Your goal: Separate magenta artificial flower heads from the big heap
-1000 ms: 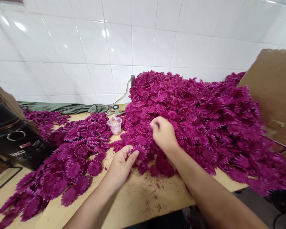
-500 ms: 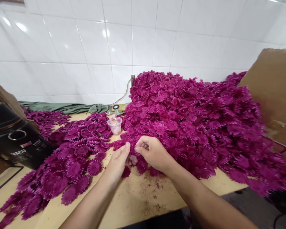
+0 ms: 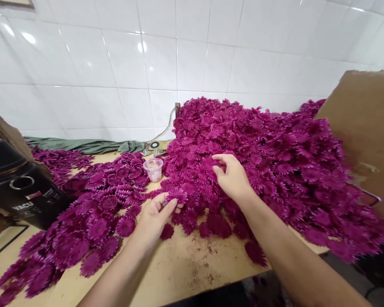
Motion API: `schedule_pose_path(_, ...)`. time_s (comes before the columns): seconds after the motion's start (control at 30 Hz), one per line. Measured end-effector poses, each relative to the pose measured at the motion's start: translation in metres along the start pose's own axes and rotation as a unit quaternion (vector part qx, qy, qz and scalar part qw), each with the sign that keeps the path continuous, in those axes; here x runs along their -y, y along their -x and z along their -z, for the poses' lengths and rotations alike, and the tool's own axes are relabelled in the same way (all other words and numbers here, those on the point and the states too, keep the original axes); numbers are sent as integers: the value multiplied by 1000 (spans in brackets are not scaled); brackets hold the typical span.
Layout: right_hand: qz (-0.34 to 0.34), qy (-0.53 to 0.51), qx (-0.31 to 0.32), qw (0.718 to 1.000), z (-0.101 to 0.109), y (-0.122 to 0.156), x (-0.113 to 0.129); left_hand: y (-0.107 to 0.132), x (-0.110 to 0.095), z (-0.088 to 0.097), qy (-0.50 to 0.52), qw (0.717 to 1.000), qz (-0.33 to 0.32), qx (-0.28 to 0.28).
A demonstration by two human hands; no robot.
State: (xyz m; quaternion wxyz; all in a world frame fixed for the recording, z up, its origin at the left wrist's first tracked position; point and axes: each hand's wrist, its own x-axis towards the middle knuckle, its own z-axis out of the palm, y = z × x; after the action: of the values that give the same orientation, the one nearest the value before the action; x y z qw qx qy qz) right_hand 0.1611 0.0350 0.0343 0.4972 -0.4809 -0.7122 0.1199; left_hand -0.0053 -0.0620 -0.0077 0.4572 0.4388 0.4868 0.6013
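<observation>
Between the thumb and fingers of my left hand (image 3: 156, 215) is a magenta artificial flower (image 3: 177, 195), held low over the table. My right hand (image 3: 232, 177) is up and to the right, at the front of a large heap of the same flowers (image 3: 249, 136). Its thumb and fingertips pinch another magenta flower piece (image 3: 208, 164). A looser spread of flowers (image 3: 97, 228) lies left of my left hand. Just beyond that hand stands a small clear plastic cup (image 3: 153, 169) with something whitish inside.
A black flask (image 3: 25, 187) with a metal ring leans at the left. Cardboard (image 3: 365, 128) stands at the right. Green cloth (image 3: 83, 145) runs along the tiled wall (image 3: 115, 64). Purple crumbs and single flowers lie by the near edge of the table (image 3: 179, 264).
My right hand has moved up and right, away from my left hand, onto the heap. A flower now shows in my left hand. More single flowers lie at the heap's near edge.
</observation>
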Motion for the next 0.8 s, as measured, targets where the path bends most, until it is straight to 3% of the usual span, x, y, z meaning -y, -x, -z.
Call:
schedule_pose_path(0.13,62,-38,115,991,-10,39,26,-3,0,-3,-22,1000,16,8)
schedule_pose_path(0.23,-20,-145,247,958,-19,58,37,-5,5,-2,-49,999,6,-2)
schedule_pose_path(0.33,-128,-255,324,902,-25,60,34,-6,12,-2,-57,998,2,0)
schedule_pose_path(0.43,-160,-308,321,881,-26,53,25,-5,15,-5,-61,998,11,19)
schedule_pose_path(0.63,-206,-249,120,939,-11,31,7,4,2,-2,-56,998,-19,-9)
schedule_pose_path(0.67,-202,-241,131,940,-8,31,8,5,0,1,-60,998,-20,-5)
schedule_pose_path(0.8,-129,-247,282,918,-6,44,22,3,-2,3,-47,998,-8,27)
